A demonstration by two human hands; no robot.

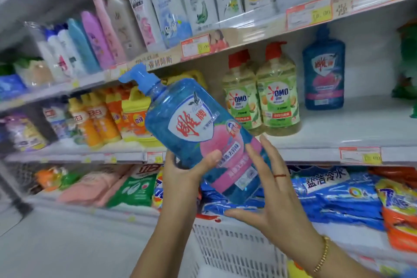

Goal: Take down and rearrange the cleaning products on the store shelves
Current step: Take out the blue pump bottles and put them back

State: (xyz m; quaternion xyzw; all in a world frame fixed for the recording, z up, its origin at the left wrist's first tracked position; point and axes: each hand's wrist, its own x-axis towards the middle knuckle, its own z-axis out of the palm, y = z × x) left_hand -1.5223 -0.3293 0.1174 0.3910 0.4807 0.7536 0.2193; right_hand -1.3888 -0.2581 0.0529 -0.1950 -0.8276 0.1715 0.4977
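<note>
A large blue pump bottle [180,115] with a pink peach label is tilted, its pump pointing up and left, in front of the middle shelf. My left hand [180,178] grips its lower left side, thumb across the label. My right hand [268,189] cups the bottle's base and right side with fingers spread. On the middle shelf [338,133] stand two green OMO pump bottles [261,97] and another blue pump bottle [323,74] of the same kind.
The top shelf holds shampoo and body-wash bottles [140,18]. Orange and yellow detergent bottles [108,115] fill the middle shelf's left. Blue detergent bags [334,196] and other bags lie on the bottom shelf. A white plastic basket [234,248] sits below my hands.
</note>
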